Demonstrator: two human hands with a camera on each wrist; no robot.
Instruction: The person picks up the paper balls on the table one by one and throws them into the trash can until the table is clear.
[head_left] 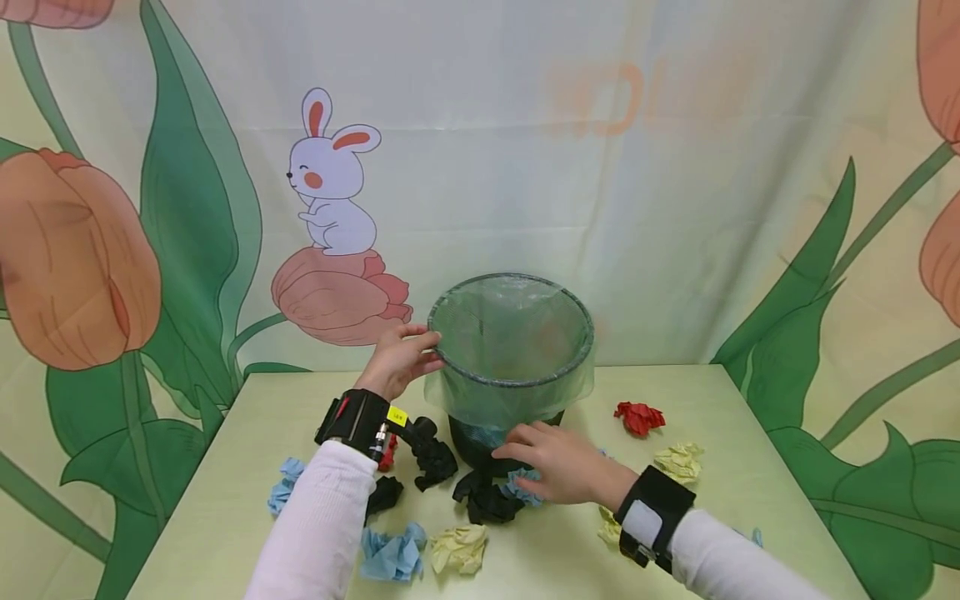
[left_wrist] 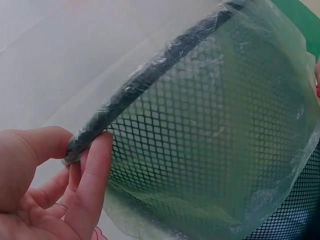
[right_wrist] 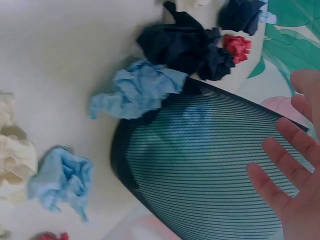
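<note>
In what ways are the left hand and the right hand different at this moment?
The left hand pinches the rim of the bin, while the right hand holds nothing, fingers apart. In the head view, the left hand appears higher than the right hand. Both are bare, with black bands on the wrists.

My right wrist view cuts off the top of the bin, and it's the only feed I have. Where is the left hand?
Observer: The left hand pinches the rim between thumb and fingers.
Operator: Is anything draped over that edge?
Observer: Yes, a translucent liner is folded over it and hangs down outside.
Operator: What is printed on the backdrop, besides the plants I see?
Observer: A white rabbit sitting on a pink flower.
</note>
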